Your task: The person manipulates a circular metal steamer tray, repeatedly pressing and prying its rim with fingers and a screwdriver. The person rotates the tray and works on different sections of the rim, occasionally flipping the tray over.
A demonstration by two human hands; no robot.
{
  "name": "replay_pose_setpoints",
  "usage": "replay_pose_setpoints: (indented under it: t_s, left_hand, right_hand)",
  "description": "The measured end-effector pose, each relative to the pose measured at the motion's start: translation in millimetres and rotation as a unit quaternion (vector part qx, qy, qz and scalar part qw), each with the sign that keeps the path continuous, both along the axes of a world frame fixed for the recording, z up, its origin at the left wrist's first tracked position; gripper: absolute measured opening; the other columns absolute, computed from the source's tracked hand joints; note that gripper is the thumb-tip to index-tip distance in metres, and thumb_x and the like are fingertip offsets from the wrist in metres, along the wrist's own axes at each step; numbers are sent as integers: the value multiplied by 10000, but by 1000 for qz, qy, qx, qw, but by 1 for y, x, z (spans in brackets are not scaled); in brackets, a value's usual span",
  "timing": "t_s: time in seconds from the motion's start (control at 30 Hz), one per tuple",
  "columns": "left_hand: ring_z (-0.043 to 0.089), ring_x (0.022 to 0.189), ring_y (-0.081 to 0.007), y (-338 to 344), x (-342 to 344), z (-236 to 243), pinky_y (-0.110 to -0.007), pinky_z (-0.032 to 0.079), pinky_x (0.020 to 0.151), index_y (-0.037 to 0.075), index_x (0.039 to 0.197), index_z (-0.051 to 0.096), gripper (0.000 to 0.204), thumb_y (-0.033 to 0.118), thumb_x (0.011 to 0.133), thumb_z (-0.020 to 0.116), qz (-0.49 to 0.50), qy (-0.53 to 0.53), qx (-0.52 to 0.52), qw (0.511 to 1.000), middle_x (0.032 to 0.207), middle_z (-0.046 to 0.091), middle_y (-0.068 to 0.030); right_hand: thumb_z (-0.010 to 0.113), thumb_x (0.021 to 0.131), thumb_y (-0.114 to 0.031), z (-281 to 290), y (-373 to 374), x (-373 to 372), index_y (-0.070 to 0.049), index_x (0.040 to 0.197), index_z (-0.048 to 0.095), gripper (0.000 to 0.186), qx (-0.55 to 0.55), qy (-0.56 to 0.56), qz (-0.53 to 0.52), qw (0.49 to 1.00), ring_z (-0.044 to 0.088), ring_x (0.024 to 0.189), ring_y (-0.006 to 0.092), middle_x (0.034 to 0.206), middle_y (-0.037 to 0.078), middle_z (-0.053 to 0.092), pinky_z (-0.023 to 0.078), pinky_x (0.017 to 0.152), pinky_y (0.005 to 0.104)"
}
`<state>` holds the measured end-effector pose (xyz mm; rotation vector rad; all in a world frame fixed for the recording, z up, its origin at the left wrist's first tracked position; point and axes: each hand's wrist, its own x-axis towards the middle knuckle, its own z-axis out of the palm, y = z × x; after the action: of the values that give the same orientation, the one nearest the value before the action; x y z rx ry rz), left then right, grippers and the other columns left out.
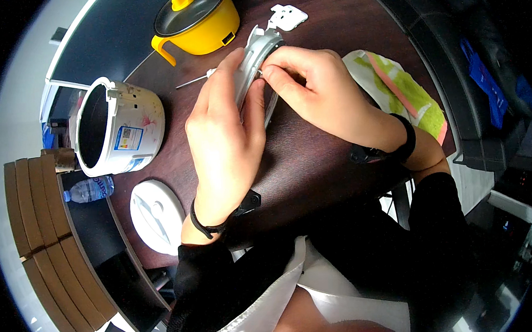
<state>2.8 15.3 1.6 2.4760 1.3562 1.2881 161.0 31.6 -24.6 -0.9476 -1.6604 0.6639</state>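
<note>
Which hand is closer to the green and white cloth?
The right hand, just left of the cloth. The left hand is farther left, beyond the right one.

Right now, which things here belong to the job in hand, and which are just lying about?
The job:
pale curved part, in the left hand, right hand at its edge
probably thin tool, white pot body, white lid, white plastic piece

Seemingly lying about:
yellow pot
multicoloured cloth
bottle
cardboard boxes

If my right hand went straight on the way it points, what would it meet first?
Probably the pale grey, curved plastic part in your left hand; your right hand appears right at its edge, though depth is unclear.
</note>
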Motion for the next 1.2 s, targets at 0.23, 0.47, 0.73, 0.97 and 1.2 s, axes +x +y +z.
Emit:
replay_pose_setpoints:
  t_s: [0.23,0.47,0.73,0.97,1.2]
  left_hand:
    - [688,843,-385,-1,1,2,-408,547,698,22,1178,583,329,73,866,673,6,0,-9,1000,949,666,-220]
    - [701,851,-354,2,0,0,-389,556,702,28,1170,583,327,96,868,689,6,16,11,1000,961,673,-207]
    - [703,850,-358,1,0,0,-385,562,709,34,1159,595,317,108,868,696,16,10,6,1000,973,682,-202]
    - [704,836,-356,0,0,-1,-387,560,699,33,1153,595,310,113,869,690,21,4,10,1000,957,682,-202]
    - [699,804,-357,2,-1,-1,-392,552,673,38,1153,595,314,108,862,692,14,-2,13,1000,938,680,-197]
  right_hand:
    - [565,981,-156,7,6,9,32,1066,636,219,-182,78,149,969,440,529,30,615,-6,515,332,470,221]
    - [624,926,-175,-7,8,4,17,946,683,202,-56,52,67,995,551,590,88,665,104,626,437,540,302]
    - [612,965,-132,1,2,10,20,1041,667,179,-74,-22,70,995,576,725,52,825,30,672,464,635,216]
    - [639,938,-108,4,-4,4,-3,994,651,119,33,-81,-11,996,640,644,129,784,92,673,475,558,259]
    - [645,903,-73,1,-7,4,-29,1000,616,110,152,-188,-50,969,675,665,286,799,136,667,515,567,344]
